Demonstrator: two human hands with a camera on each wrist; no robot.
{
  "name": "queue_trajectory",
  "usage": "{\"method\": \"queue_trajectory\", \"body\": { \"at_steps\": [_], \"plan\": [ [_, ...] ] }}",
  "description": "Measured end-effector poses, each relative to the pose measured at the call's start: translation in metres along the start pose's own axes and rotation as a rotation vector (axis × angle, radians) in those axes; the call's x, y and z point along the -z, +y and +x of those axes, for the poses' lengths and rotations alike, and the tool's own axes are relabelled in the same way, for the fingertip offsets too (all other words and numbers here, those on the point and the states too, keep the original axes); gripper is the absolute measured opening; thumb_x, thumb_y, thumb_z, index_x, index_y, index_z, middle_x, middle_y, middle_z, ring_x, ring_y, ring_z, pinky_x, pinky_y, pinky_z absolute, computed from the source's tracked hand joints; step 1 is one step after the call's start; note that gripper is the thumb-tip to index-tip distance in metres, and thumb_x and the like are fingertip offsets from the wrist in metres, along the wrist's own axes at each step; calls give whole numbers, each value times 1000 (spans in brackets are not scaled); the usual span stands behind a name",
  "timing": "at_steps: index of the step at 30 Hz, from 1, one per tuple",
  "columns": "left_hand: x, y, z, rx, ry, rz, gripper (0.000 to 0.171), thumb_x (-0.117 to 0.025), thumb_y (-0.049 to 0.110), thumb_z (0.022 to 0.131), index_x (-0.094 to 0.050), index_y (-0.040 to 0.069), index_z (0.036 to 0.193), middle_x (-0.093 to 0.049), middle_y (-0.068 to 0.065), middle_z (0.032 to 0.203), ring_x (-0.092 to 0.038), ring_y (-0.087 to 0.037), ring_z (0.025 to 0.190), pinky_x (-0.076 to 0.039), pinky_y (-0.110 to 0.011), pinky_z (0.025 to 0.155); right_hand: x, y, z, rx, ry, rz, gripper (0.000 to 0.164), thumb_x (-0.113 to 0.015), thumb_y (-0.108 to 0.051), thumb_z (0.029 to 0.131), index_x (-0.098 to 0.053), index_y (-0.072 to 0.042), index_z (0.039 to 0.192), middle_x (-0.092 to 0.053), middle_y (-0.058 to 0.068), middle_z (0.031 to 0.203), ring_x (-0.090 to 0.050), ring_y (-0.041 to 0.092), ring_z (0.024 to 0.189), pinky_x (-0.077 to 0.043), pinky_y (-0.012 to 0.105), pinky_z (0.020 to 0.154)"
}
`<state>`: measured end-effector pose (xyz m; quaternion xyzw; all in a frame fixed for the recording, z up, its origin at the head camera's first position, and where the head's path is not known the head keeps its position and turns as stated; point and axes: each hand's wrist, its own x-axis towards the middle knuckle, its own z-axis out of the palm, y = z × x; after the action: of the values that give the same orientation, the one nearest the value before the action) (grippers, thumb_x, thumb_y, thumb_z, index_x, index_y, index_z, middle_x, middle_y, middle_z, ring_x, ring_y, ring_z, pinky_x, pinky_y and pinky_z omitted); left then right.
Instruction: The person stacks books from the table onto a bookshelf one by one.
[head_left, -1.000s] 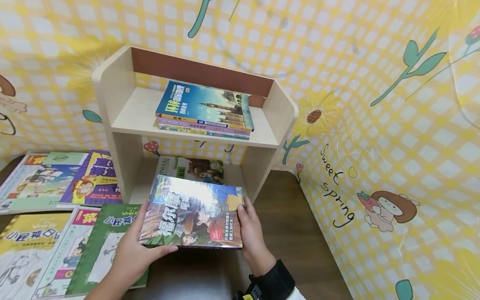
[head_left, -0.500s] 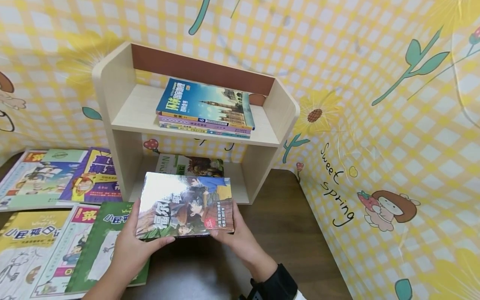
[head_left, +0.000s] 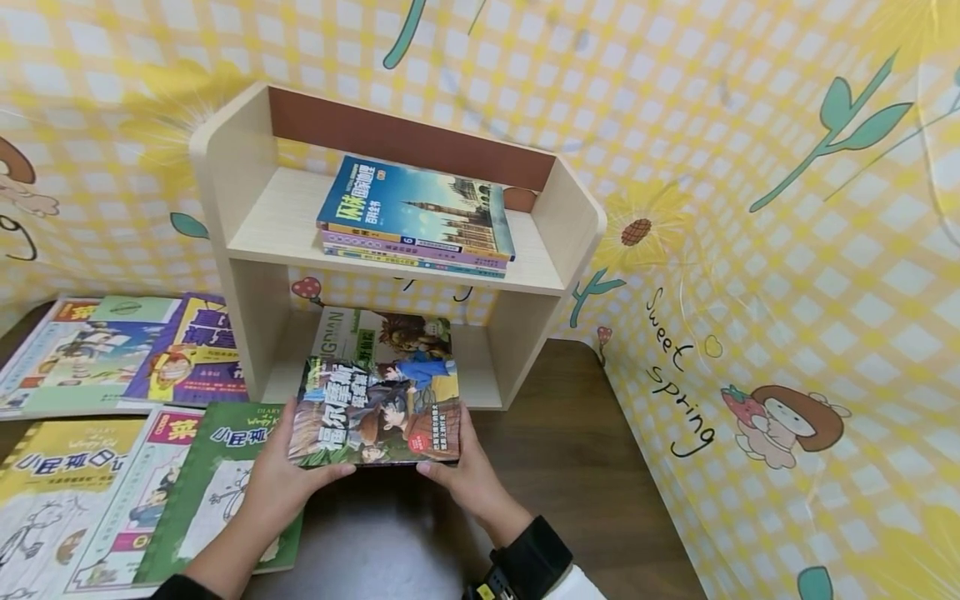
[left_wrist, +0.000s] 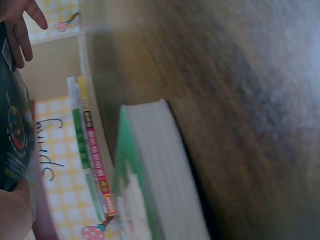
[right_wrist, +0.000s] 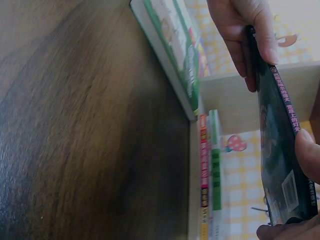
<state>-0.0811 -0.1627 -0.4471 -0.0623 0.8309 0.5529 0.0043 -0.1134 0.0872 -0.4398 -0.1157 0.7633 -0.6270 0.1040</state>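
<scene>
Both hands hold a paperback comic book (head_left: 378, 412) by its two short sides, in front of the lower shelf of a small wooden bookcase (head_left: 517, 346). The left hand (head_left: 279, 471) grips the left side, thumb along the near edge. On the right side the right hand (head_left: 474, 475) pinches the near corner. In the right wrist view the book's dark back cover (right_wrist: 280, 150) shows clear of the shelf. Behind it, a book with a brown animal picture (head_left: 416, 333) lies on the lower shelf, partly covered from the head view. The left wrist view shows thin stacked books (left_wrist: 90, 150) there.
A stack of books (head_left: 420, 208) lies on the upper shelf. Left of the bookcase, a green book (head_left: 217, 492), a yellow book (head_left: 60, 500) and several others lie on the dark wooden table (head_left: 585, 500). A yellow checked cloth (head_left: 720, 275) hangs behind.
The held book first shifted left and away from the person, then slightly right. Its cover has lost most of its glare as it tilted. The right hand moved from the side to the near corner.
</scene>
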Motion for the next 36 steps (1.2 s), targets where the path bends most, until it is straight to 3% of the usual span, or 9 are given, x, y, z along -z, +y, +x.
{"method": "queue_trajectory", "body": {
  "at_steps": [5, 13, 20, 24, 30, 36],
  "plan": [
    [-3, -6, 11, 23, -26, 3, 130, -85, 38, 72, 12, 9, 153, 2, -28, 157, -5, -52, 141, -14, -68, 109, 1, 14, 11, 0, 0, -12, 102, -71, 0, 85, 3, -7, 155, -18, 22, 157, -19, 38, 143, -19, 53, 115],
    [-7, -17, 30, 35, -56, 12, 131, -85, 41, 71, 13, 9, 153, 0, -30, 157, -7, -52, 140, -16, -67, 109, 1, 28, 30, -19, -18, 29, 98, -69, 0, 86, -2, -13, 156, -26, 18, 156, -29, 35, 140, -30, 50, 111],
    [-8, -24, 48, 34, -82, 89, 127, -81, 42, 75, 11, -1, 151, -2, -35, 154, -9, -54, 138, -16, -65, 110, -1, 35, 44, -37, -7, 53, 95, -69, 1, 86, -7, -12, 156, -34, 18, 152, -37, 34, 135, -35, 48, 109],
    [-10, -27, 53, 27, -65, 126, 123, -79, 42, 78, 8, -6, 150, -3, -37, 153, -11, -55, 137, -18, -64, 110, -4, 37, 50, -38, 27, -4, 94, -70, -2, 86, -7, -9, 156, -34, 20, 151, -34, 35, 137, -31, 49, 111],
    [-13, -29, 59, -37, -13, 157, 118, -79, 38, 80, 3, -9, 150, -4, -38, 152, -15, -56, 136, -21, -64, 109, -9, 41, 57, -15, 68, -90, 91, -68, -4, 89, -5, -4, 155, -34, 22, 151, -32, 36, 138, -31, 49, 111],
    [-11, -32, 67, -86, 6, 195, 110, -78, 34, 81, -5, -11, 149, -8, -39, 151, -11, -56, 137, -18, -67, 109, -12, 40, 66, 31, 88, -250, 88, -68, -9, 90, -9, -1, 154, -21, 25, 155, -23, 40, 142, -27, 54, 112]
  ]
}}
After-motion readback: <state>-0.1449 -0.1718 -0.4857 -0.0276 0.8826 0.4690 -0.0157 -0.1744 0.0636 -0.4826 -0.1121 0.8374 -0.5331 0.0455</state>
